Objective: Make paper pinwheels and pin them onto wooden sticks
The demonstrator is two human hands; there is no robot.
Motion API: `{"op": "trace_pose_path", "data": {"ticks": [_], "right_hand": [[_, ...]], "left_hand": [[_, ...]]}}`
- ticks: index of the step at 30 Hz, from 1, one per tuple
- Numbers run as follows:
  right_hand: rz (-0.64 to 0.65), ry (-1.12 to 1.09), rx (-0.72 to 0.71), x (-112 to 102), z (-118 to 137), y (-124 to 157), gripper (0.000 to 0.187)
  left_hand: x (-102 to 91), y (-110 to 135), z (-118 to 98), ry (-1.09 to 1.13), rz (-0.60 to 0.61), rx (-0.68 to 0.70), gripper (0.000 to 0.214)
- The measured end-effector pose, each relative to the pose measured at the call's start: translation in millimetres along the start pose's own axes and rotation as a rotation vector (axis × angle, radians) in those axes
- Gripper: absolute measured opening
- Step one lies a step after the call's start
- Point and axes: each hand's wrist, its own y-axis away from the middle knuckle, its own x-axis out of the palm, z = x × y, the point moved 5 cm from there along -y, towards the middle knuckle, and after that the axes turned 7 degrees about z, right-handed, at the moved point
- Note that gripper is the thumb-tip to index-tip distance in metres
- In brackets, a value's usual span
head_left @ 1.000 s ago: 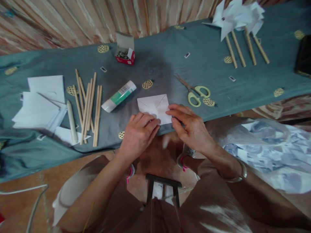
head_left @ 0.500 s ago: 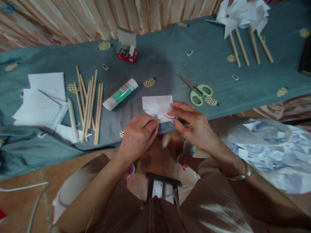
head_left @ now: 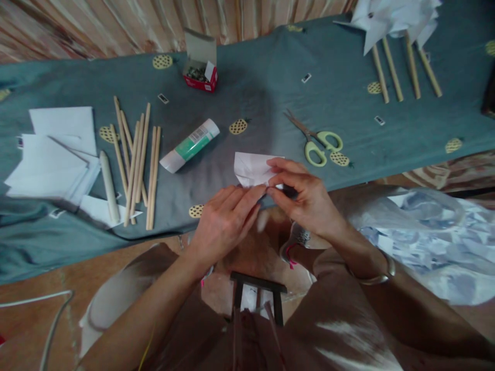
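A small sheet of white paper [head_left: 251,167] with crease or cut lines lies at the front edge of the cloth-covered table. My left hand [head_left: 228,214] grips its near edge, the fingertips pinched together. Close beside it, my right hand [head_left: 303,193] holds the paper's right side between thumb and fingers, and the two hands' fingertips almost meet. The fingers hide the paper's near right corner. Green-handled scissors [head_left: 315,141] lie to the right, blades pointing up and left. A glue stick [head_left: 190,146] with a green and white label lies to the left.
Several wooden sticks [head_left: 139,159], a pale rod [head_left: 109,188] and a stack of white paper sheets [head_left: 46,165] lie on the left. A red box [head_left: 201,77] of small metal pieces stands open behind. Paper pinwheels [head_left: 394,20] lie back right. A bag of paper scraps [head_left: 429,242] sits at right.
My left hand has slid right along the paper's near edge toward my right hand. The paper has shifted slightly right and looks more bent. The whole view has moved a little.
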Motion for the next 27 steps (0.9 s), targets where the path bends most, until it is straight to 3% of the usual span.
{"op": "trace_pose_path", "data": {"ticks": [7, 27], "right_hand": [[0.016, 0.075, -0.003, 1, 4, 0, 0.011], [-0.109, 0.113, 0.042, 7, 3, -3, 0.012]], "left_hand": [[4.9, 0, 3, 0.126, 0.008, -0.003, 0.019], [11.4, 0, 5, 0.092, -0.004, -0.020, 0.017]]}}
